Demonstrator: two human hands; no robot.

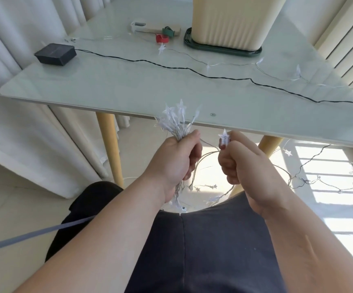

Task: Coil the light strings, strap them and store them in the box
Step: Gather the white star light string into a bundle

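Head view: below the worktop (129, 96) edge, left hand (178, 157) grips the gathered star lights (175, 121); right hand (238, 157) pinches one star (224, 137).

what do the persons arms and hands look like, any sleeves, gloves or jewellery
Both forearms are bare to the frame edge, no sleeves showing. The left hand and right hand wear no gloves, and no rings, watch or bracelet show. The right forearm carries a faint long mark. The lap shows dark clothing.
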